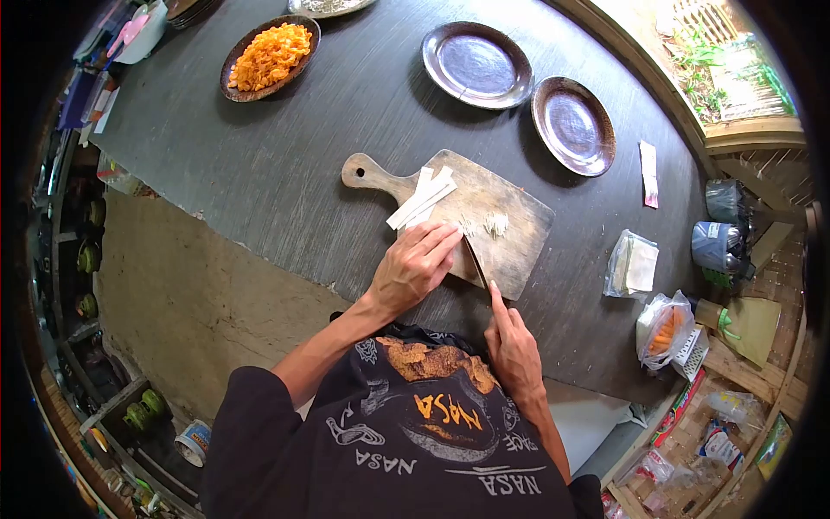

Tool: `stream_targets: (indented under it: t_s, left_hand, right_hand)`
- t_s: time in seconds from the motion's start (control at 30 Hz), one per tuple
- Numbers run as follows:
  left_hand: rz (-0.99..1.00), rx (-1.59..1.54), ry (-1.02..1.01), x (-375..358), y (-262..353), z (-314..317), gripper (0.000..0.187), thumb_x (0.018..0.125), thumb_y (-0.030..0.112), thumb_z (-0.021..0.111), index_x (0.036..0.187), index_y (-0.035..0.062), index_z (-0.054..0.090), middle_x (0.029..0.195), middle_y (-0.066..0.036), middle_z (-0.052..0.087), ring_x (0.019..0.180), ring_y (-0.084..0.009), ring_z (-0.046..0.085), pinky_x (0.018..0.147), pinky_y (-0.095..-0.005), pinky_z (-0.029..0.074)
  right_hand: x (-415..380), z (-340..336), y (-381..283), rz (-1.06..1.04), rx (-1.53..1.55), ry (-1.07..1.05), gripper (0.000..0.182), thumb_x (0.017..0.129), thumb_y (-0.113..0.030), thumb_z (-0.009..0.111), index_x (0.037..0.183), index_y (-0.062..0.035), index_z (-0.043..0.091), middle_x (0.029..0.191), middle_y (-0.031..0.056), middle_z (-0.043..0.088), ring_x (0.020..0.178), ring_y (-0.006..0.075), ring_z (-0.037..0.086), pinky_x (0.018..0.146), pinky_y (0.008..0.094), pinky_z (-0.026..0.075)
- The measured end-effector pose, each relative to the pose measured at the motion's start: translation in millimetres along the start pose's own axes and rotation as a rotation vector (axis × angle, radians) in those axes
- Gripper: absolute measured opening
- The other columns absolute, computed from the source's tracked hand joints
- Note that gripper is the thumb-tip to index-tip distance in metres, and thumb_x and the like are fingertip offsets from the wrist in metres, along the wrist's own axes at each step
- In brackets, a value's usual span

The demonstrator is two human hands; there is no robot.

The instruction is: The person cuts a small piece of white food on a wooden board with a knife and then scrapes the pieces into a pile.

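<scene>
A wooden cutting board [524, 203] with a round-ended handle lies on the dark table in front of me. Several flat white strips [424, 197] lie crossed over one another on its left part. My left hand [418, 259] has its fingers bent and pressed down on the near ends of white strips, with the fingertips right beside the blade. In my right hand [513, 346] is a knife [476, 262], gripped with the index finger stretched along it and the blade pointing away from me. Thin white shreds [495, 225] sit in a small heap right of the blade.
Orange chopped food [272, 57] fills a brown dish at the back left. Two dark plates, one larger [478, 65] and one smaller [573, 125], stand beyond the board. To the right lie a white packet [641, 264], a slim sachet [648, 175] and a plastic bag [665, 330].
</scene>
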State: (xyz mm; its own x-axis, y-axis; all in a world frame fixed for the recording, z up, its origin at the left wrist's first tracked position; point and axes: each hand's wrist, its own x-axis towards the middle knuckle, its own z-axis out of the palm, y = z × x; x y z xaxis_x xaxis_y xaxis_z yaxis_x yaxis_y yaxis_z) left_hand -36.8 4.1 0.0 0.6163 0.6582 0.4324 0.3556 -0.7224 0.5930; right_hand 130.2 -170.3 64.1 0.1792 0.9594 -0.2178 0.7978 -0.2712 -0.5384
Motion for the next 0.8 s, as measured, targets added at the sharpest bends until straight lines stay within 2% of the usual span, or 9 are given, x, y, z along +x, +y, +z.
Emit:
stream_targets:
  t_s: [0.13,0.27,0.53,0.8]
  left_hand:
    - [0.023,0.002,-0.018,-4.5,-2.7,2.6,0.034,0.093,0.008,0.072,0.125,-0.0032,0.071,0.128,-0.012,0.072,0.123,-0.0267,0.065,0.106,-0.0406,0.052]
    - [0.028,0.0,-0.008,-4.6,-3.7,2.7,0.034,0.092,0.007,0.072,0.124,-0.0036,0.071,0.128,-0.012,0.072,0.123,-0.0266,0.065,0.106,-0.0405,0.052]
    - [0.004,-0.015,-0.023,-3.7,-2.4,1.4,0.033,0.092,0.007,0.072,0.124,-0.0029,0.071,0.126,-0.013,0.073,0.122,-0.027,0.065,0.107,-0.041,0.052]
    - [0.026,-0.012,-0.011,-7.1,-5.0,4.0,0.034,0.091,0.007,0.073,0.124,-0.0034,0.071,0.126,-0.013,0.072,0.122,-0.0275,0.065,0.106,-0.0409,0.053]
  right_hand:
    - [0.9,3.0,1.2,-0.023,0.019,0.013,0.07,0.1,-0.005,0.059,0.166,-0.0136,0.037,0.09,0.0162,0.055,0.07,0.0377,0.062,0.067,0.0504,0.056]
    - [11.3,7.6,-3.9,-0.052,0.039,0.043,0.07,0.1,-0.005,0.059,0.166,-0.0133,0.038,0.09,0.0163,0.055,0.071,0.0378,0.063,0.068,0.0505,0.055]
    - [6.2,-1.6,-5.9,0.032,0.02,-0.027,0.069,0.1,-0.006,0.059,0.165,-0.0133,0.039,0.09,0.0165,0.056,0.072,0.0382,0.064,0.07,0.05,0.056]
    - [5.1,7.7,-0.6,-0.014,0.037,0.016,0.069,0.099,-0.005,0.059,0.165,-0.0132,0.039,0.091,0.0167,0.057,0.074,0.038,0.064,0.069,0.0492,0.057]
